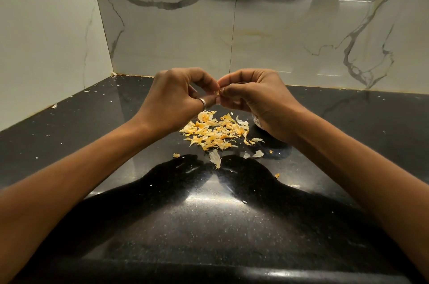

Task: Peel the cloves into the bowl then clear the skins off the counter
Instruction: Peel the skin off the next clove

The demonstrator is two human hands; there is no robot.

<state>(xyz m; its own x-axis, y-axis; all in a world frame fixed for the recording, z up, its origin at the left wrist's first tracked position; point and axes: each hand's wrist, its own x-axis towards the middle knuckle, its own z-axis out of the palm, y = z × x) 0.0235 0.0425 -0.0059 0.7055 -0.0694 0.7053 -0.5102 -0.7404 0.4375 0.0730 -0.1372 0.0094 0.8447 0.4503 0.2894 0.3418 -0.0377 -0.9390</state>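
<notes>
Fingers of my left hand (176,95) and right hand (255,98) pinch one clove (218,93) between them, skins (216,131) heaped just beneath.

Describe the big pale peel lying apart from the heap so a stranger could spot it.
Start at the black counter with its heap of yellow-orange skins. Just nearer the person than that heap lies the pale peel: long, whitish, larger than the scraps beside it.

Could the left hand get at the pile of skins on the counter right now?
Probably yes: the skins lie uncovered just below the left hand, though its fingers pinch a clove with the right hand.
</notes>
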